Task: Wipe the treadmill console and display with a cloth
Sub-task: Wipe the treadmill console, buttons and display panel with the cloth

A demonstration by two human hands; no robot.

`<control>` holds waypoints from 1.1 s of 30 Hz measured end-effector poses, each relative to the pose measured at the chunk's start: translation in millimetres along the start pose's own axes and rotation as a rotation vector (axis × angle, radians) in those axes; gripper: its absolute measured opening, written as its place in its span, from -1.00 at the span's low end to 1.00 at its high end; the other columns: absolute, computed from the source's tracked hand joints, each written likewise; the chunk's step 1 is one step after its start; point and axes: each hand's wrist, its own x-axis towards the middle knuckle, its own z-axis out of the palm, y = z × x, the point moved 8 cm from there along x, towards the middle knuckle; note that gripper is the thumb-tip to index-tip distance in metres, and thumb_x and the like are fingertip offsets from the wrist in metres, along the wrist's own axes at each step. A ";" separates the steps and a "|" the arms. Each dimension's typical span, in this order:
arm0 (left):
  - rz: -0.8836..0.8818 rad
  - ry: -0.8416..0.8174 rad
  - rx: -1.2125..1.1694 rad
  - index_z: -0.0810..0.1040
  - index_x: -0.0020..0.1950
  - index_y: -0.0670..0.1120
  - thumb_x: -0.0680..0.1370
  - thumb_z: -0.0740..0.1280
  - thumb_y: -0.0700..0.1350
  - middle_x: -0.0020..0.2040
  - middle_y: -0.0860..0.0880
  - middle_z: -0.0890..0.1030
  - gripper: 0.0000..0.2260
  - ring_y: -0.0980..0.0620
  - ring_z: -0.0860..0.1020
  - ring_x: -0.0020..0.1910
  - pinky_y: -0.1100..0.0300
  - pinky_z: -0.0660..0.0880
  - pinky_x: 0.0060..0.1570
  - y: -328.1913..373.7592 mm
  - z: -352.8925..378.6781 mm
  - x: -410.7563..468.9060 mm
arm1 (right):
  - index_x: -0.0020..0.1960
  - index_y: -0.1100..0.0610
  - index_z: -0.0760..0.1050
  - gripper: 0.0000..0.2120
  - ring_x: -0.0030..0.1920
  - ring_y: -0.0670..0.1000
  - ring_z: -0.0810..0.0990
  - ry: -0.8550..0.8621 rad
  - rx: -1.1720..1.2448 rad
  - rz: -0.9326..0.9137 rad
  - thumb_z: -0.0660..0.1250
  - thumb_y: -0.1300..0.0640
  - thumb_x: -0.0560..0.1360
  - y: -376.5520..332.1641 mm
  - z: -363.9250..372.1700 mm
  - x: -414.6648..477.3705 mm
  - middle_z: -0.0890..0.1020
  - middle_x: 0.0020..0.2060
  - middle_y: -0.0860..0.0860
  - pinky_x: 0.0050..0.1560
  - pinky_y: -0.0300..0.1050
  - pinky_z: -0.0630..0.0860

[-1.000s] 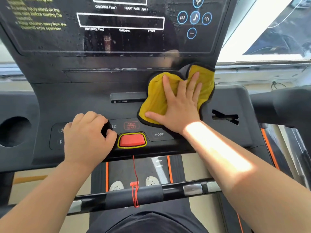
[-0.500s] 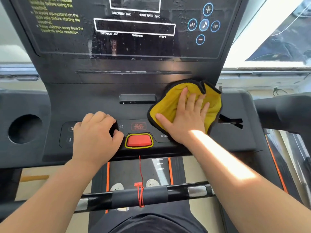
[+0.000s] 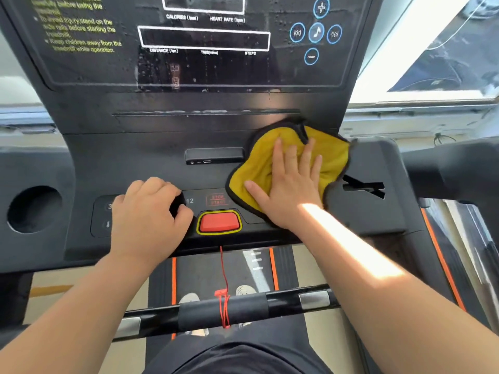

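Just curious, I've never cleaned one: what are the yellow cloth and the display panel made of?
Yellow cloth: probably microfibre, fuzzy nap, dark hemmed edge, crumpled under the right hand. Display panel: glossy plastic or glass, cannot tell which; it shows reflections and droplets.

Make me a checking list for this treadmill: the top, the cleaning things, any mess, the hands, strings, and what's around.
Surface: black console; display speckled with droplets and streaks.
Job's things: yellow cloth lies flat on the console, up and right of the red button.
Clutter: nothing seen.
Grippers: right hand presses the cloth with straight fingers; left hand rests curled on the button panel, and I cannot tell if it holds anything.
Cables: red cord hangs from under the red button, wound round the handlebar.
Surroundings: bright window at right; round cup hole at left; belt below.
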 end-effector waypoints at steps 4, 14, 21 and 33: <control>0.004 -0.032 -0.051 0.69 -0.03 -0.11 0.47 0.15 0.02 -0.02 -0.06 0.65 -0.63 -0.20 0.54 -0.04 -0.07 0.47 -0.12 -0.1 -1.0 0.8 | 0.68 0.08 -0.22 -0.08 0.60 0.34 -0.38 0.014 0.016 -0.225 -0.27 -0.49 0.53 -42.7 0.0 9.9 -0.11 0.68 0.16 0.56 0.39 -0.33; 0.016 0.017 -0.148 0.67 0.09 -0.17 0.48 0.18 0.01 0.14 -0.15 0.63 -0.61 -0.24 0.54 0.10 -0.04 0.43 0.10 -38.8 -14.1 -10.8 | 0.69 -0.07 -0.01 -0.19 0.66 0.13 -0.28 -0.074 -0.100 -0.673 -0.30 -0.44 0.56 -140.0 -20.3 7.2 -0.12 0.68 -0.09 0.55 0.35 -0.38; -0.094 0.052 -0.106 0.66 0.13 -0.15 0.49 0.18 0.00 0.18 -0.15 0.61 -0.61 -0.27 0.50 0.14 -0.13 0.44 0.11 -111.1 -32.4 -21.9 | 0.69 -0.08 -0.13 -0.25 0.63 0.04 -0.39 -0.209 -0.173 -0.774 -0.21 -0.42 0.61 -210.6 -8.2 2.3 -0.24 0.66 -0.13 0.53 0.24 -0.49; -0.046 -0.008 -0.276 0.66 0.18 -0.22 0.49 0.18 -0.13 0.24 -0.15 0.64 -0.61 -0.21 0.57 0.22 -0.08 0.46 0.24 -158.5 -31.6 -36.9 | 0.69 -0.03 -0.20 -0.13 0.63 0.16 -0.38 -0.124 -0.207 -0.527 -0.36 -0.47 0.51 -206.8 3.1 -6.4 -0.33 0.64 -0.01 0.56 0.36 -0.35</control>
